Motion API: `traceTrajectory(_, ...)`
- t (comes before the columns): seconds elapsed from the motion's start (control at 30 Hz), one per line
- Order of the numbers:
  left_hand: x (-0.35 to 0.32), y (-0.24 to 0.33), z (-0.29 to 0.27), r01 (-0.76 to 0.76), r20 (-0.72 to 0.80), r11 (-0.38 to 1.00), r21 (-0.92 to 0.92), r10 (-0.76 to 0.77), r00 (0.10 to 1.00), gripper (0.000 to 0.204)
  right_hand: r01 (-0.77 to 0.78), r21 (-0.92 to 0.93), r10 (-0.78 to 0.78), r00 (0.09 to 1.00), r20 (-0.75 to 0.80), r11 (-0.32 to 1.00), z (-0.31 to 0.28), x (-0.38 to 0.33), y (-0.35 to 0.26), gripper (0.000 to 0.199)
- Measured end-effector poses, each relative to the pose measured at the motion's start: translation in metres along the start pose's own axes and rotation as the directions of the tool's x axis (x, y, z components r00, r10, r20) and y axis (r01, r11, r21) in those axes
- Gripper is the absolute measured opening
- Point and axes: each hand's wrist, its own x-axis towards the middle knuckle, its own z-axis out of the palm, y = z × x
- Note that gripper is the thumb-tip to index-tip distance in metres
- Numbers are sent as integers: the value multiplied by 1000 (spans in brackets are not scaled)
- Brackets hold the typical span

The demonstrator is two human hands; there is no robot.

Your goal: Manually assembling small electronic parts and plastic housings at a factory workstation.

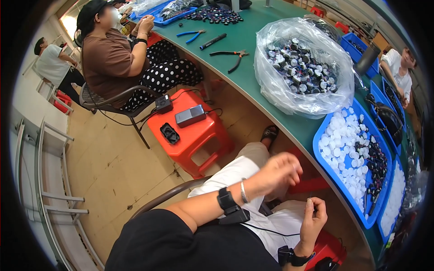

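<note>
The right hand (314, 221) sits at the lower right of the frame, over the lap, its fingertips (310, 204) pinched together on a small white cap (309, 202) that is mostly hidden by them, so its long axis cannot be told; the left hand (279, 171) hovers just up and left of it, near but apart, fingers curled loosely inward, and whether they enclose anything cannot be told from here; a black wrist device (227, 202) and a thin bracelet (244, 191) ring the left forearm, and another black strap (293, 258) rings the right wrist; the supply lies up and to the right of both hands: a blue tray (326, 174) on the green table (253, 77) holds a heap of white caps (340, 140) with dark caps (375, 165) toward its right side; the right hand is the nearer of the two to that tray; further up the frame a clear plastic bag (271, 77) bulges with black and silver parts (302, 65); at the upper left a seated person in a brown top (106, 61) works at the same table, near blue-handled pliers (190, 34) and black-handled pliers (231, 56); an orange stool (194, 137) stands at the centre
</note>
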Motion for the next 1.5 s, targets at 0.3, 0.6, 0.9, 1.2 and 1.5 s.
traceTrajectory(0.3,56,184,-88,230,92,-163,959,952,292,36,204,-14,-203,977,61,979,1,1,-31,6)
traceTrajectory(0.6,77,219,-93,468,-115,-202,860,818,564,38,237,-48,-232,969,79,970,-6,-2,-44,3)
traceTrajectory(0.9,2,219,-5,-551,69,179,815,915,398,28,335,111,-335,942,-22,936,-18,2,-47,4)
traceTrajectory(1.2,-28,27,158,263,352,961,87,-277,894,26,172,517,0,949,-315,839,-92,-14,-36,56)
traceTrajectory(1.5,-12,-92,191,29,479,921,389,-229,847,24,152,454,51,913,-405,878,-126,-41,-11,52)
